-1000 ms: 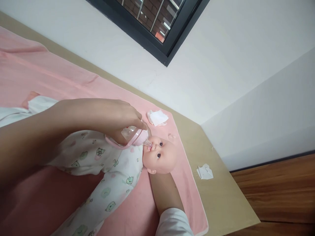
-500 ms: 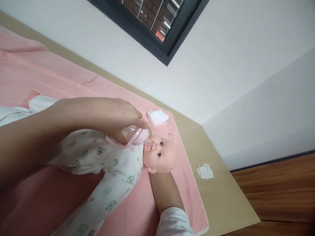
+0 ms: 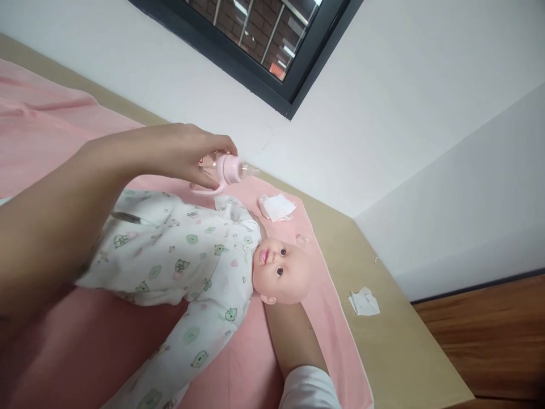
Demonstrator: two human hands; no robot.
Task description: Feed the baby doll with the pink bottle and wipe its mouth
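Note:
My left hand (image 3: 200, 153) is closed around a baby bottle (image 3: 232, 169) with a pink collar, pink handle and clear teat. The bottle lies sideways in the air near the wall, its teat pointing right, apart from the doll's mouth. A baby doll (image 3: 281, 272) lies face up in a white printed top (image 3: 183, 250). My right forearm (image 3: 293, 335) passes beneath the doll's neck and head. Most of my right hand is hidden behind the doll, so its fingers do not show.
A pink blanket (image 3: 238, 363) covers much of the tan tabletop (image 3: 409, 352). White folded paper on a clear wrapper (image 3: 277, 207) and a small clear piece (image 3: 302, 241) lie near the doll's head. Another folded paper (image 3: 364, 301) sits farther right. A wall and dark-framed window (image 3: 289, 102) stand behind.
My left hand has lifted the baby bottle away from the doll's mouth, up and left toward the wall. My right arm stays under the doll's head. The view has shifted slightly.

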